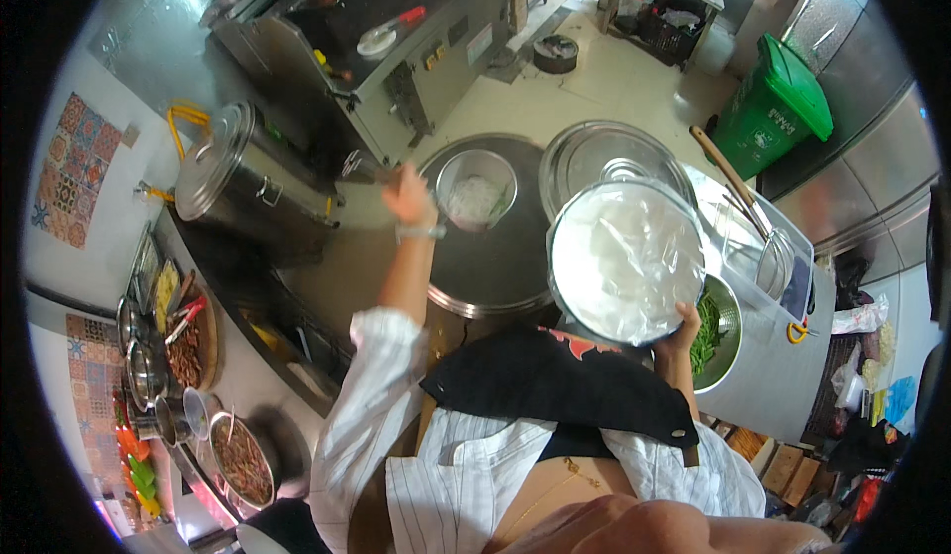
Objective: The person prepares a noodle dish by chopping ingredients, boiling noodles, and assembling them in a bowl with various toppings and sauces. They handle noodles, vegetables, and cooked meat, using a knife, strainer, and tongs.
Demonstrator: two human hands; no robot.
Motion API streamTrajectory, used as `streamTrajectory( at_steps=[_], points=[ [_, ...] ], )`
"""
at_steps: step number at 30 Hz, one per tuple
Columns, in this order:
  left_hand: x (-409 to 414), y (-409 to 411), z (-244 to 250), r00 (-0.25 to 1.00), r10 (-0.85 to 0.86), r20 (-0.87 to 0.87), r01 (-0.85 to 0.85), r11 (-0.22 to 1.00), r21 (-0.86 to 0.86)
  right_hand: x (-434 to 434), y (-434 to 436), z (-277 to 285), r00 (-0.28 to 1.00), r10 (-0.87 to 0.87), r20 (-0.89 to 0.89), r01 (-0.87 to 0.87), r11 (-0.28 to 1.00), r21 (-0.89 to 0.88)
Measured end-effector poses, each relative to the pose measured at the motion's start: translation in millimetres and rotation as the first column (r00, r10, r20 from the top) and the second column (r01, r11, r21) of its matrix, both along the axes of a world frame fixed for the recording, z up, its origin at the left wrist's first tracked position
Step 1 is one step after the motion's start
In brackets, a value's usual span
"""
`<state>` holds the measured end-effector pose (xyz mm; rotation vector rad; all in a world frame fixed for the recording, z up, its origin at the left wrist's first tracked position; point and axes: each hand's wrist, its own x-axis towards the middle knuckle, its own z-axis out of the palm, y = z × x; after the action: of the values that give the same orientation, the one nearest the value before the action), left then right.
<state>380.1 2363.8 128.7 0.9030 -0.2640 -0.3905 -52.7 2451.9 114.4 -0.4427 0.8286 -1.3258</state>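
Note:
My right hand (680,327) grips the lower right rim of a large round bowl (628,260), tilted before my chest. Wrinkled clear plastic film covers its top, and the inside looks white. My left hand (411,196), blurred, is raised at the left of a big round steel vessel (490,268). A dark shiny thing (364,167) shows by its fingers; I cannot tell what it is or whether it is held. On the vessel sits a small steel pot (475,190) with whitish food and some green. A round steel lid (617,156) is partly behind the bowl.
At right are a steel bowl of green beans (709,323), a clear plastic tub (791,279) with a whisk (773,260), and scissors (799,331). A tall lidded stockpot (275,175) stands left. Food bowls (241,461) line the left counter. A green bin (780,108) stands beyond.

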Motion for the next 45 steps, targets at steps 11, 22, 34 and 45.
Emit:
streamTrajectory(
  at_steps=[11, 22, 34, 45],
  points=[
    [-11.7, 17.4, -4.2, 0.995, 0.098, -0.023, -0.097, 0.993, 0.065, 2.1, 3.5, 2.0, 0.999, 0.036, 0.0, -0.036, 0.999, 0.02],
    [17.6, -8.2, -16.4, 0.934, -0.011, 0.357, -0.068, 0.975, 0.21, 27.2, -18.6, 14.2, 0.993, 0.099, 0.07, -0.103, 0.993, 0.057],
    [-173.2, -65.5, 172.0, -0.53, -0.761, 0.376, -0.396, 0.613, 0.684, 200.2, -113.3, -1.3, 0.895, 0.339, 0.29, -0.33, 0.941, -0.081],
    [-164.3, -94.6, 99.2, -0.619, -0.778, -0.108, -0.769, 0.573, 0.283, 264.7, -101.7, 25.2, 0.664, 0.511, 0.546, -0.472, 0.853, -0.224]
  ],
)
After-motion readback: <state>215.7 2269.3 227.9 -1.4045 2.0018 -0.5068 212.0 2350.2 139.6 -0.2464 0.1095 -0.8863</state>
